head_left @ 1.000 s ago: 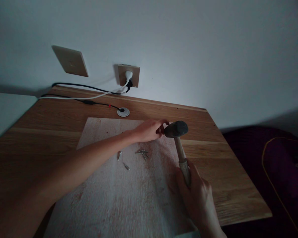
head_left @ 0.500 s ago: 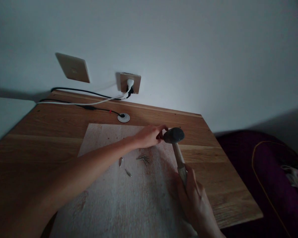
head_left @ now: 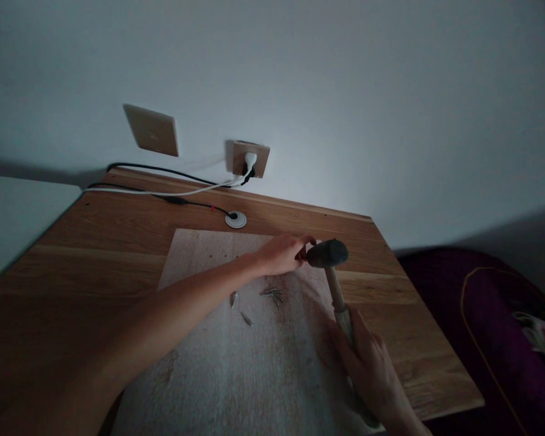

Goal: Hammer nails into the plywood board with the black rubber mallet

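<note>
My right hand [head_left: 367, 357] is wrapped round the pale wooden handle of a mallet [head_left: 338, 297] with a dark, rounded head. That head hangs right by the fingertips of my left hand [head_left: 284, 254], which reaches across from the left. The left thumb and fingers are curled together in a pinch near the board's far right corner; whatever is between them is hidden. Below the left wrist, a small pile of metal nails or screws [head_left: 272, 295] lies on the pale board [head_left: 218, 375]. Two more metal pieces, one a loose screw-like piece [head_left: 246, 319], lie to its left.
The board rests on a wooden desk [head_left: 413, 339] against a wall. Behind it are a cable grommet [head_left: 235, 220], black and white cables [head_left: 172, 192], a socket with plugs [head_left: 251, 160] and a blank plate [head_left: 153, 130]. Purple fabric [head_left: 436, 290] lies beyond the right edge.
The whole scene has shifted slightly to the right in view as my head turned. Both hands and the mallet keep nearly the same places relative to the board.
</note>
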Motion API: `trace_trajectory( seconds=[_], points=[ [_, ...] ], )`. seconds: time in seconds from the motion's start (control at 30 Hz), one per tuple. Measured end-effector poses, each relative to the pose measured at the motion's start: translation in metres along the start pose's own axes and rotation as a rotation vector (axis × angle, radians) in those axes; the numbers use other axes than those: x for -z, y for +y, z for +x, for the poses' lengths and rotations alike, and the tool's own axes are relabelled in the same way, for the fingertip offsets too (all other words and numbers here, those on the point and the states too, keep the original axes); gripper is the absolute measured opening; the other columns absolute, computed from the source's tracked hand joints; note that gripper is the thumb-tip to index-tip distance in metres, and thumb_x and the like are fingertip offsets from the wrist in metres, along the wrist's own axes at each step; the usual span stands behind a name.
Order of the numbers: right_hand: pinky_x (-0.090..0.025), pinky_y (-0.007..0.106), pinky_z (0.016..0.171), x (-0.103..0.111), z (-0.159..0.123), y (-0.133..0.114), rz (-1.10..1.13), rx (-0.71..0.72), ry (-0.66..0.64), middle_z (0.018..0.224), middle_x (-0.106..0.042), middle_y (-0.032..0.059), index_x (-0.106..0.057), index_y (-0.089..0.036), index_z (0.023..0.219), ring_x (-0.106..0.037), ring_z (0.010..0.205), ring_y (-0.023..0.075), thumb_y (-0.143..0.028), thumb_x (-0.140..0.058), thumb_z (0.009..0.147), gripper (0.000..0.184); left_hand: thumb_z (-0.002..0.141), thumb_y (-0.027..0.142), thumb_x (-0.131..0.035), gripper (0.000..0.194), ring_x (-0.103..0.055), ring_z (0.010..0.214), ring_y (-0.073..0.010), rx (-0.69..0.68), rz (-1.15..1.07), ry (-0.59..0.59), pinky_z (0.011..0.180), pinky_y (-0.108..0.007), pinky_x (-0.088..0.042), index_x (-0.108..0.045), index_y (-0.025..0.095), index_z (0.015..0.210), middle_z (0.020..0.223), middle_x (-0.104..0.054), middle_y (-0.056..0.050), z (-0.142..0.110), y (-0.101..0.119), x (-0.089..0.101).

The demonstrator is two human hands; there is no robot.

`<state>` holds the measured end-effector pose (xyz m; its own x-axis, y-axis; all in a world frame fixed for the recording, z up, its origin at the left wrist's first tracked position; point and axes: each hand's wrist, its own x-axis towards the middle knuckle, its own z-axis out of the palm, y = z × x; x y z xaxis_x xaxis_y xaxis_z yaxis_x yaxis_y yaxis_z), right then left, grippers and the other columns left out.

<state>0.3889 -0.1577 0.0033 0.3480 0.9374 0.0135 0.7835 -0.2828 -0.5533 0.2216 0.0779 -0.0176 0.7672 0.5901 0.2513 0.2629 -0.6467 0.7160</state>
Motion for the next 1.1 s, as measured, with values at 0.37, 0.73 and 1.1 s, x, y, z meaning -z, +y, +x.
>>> trace_trajectory(
  seconds=[0.37, 0.73, 1.1],
  points=[
    [-0.027, 0.017, 0.035, 0.018, -0.005, -0.034, 0.502, -0.245, -0.063, 0.055, -0.045, -0.0144, -0.055, -0.025, 0.112, -0.032, 0.033, 0.0066, -0.063, -0.065, 0.097, 0.042, 0.092, 0.008, -0.067, 0.051, -0.076, 0.093, -0.0182, -0.032, -0.026, -0.017, 0.085, -0.028, -0.054, -0.059, 0.018, 0.142, 0.105, -0.082, -0.006, -0.001, -0.002, 0.000],
    [-0.028, 0.015, 0.032, 0.016, -0.001, -0.057, 0.606, -0.329, -0.087, 0.062, -0.049, -0.0121, -0.064, -0.019, 0.126, -0.033, 0.032, 0.0025, -0.073, -0.071, 0.092, 0.064, 0.090, 0.007, -0.072, 0.049, -0.074, 0.082, -0.0155, -0.016, -0.071, -0.004, 0.072, -0.025, -0.050, -0.059, 0.019, 0.137, 0.102, -0.082, -0.005, 0.001, -0.004, -0.001],
    [-0.028, 0.013, 0.033, 0.015, -0.004, -0.051, 0.572, -0.335, -0.095, 0.062, -0.051, -0.0114, -0.066, -0.018, 0.126, -0.035, 0.033, 0.0015, -0.075, -0.073, 0.090, 0.068, 0.091, 0.008, -0.072, 0.050, -0.078, 0.092, -0.0229, 0.000, -0.071, 0.000, 0.079, -0.031, -0.054, -0.061, 0.014, 0.140, 0.104, -0.083, -0.010, 0.000, 0.001, 0.002]
  ],
)
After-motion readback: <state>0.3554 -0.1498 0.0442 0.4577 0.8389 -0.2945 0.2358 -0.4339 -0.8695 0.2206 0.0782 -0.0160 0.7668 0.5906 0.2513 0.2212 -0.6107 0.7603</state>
